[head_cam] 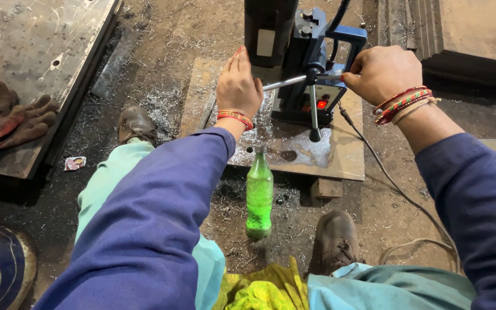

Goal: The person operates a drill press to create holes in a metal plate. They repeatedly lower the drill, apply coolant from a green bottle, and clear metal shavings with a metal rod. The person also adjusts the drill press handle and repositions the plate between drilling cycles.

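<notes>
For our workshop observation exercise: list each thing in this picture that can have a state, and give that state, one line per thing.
Drill press: upright on the steel plate, red light lit.
Feed handle: gripped by right hand.
Left hand: flat against the drill body, holding nothing.
Green bottle: upright on the floor; cap cannot be told.
Work gloves: off, lying on a metal slab.

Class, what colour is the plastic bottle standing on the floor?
Green bottle; head view.

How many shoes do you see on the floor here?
2. One brown shoe sits left of the metal plate, near the shavings. The other shoe is lower, right of the green bottle. None seem hidden.
</notes>
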